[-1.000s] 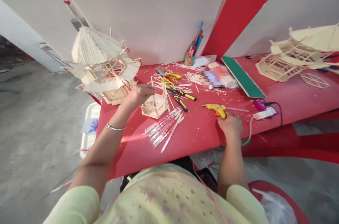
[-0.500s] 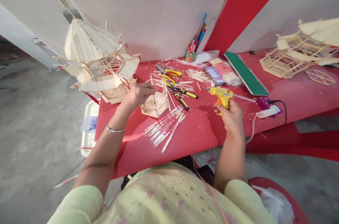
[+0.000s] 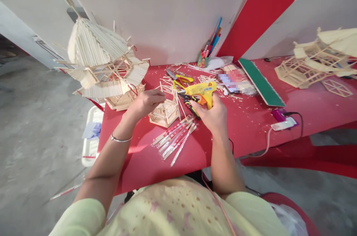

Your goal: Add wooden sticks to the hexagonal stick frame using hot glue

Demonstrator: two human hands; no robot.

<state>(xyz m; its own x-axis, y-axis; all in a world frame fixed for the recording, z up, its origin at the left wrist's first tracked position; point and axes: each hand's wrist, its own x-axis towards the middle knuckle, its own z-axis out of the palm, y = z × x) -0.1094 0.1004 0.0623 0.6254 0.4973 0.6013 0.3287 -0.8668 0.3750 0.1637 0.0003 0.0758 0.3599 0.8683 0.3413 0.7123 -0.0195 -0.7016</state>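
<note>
My right hand (image 3: 213, 115) grips a yellow hot glue gun (image 3: 202, 90), its nozzle pointing left toward a small hexagonal frame of wooden sticks (image 3: 164, 114). The frame stands on the red table, with a few sticks rising from its sides. At the frame's upper left, my left hand (image 3: 146, 104) is closed in a pinch; whatever lies between its fingertips is too small to make out. Below the glue gun lie pliers with black and yellow handles (image 3: 192, 108), partly hidden. In front of the frame are wrapped wooden sticks (image 3: 175, 137) in clear and red packaging.
A tall stick pagoda (image 3: 103, 61) stands at the left, another stick model (image 3: 312, 61) at the right. Yellow-handled pliers (image 3: 181, 78) and loose sticks lie behind the frame. A pen cup (image 3: 203, 60), a green board (image 3: 262, 81) and a purple-and-white power strip (image 3: 283, 120) are farther right.
My right hand has carried the glue gun left, from open table to close beside the small stick frame. My left hand stays pinched at the frame, nearly in place.
</note>
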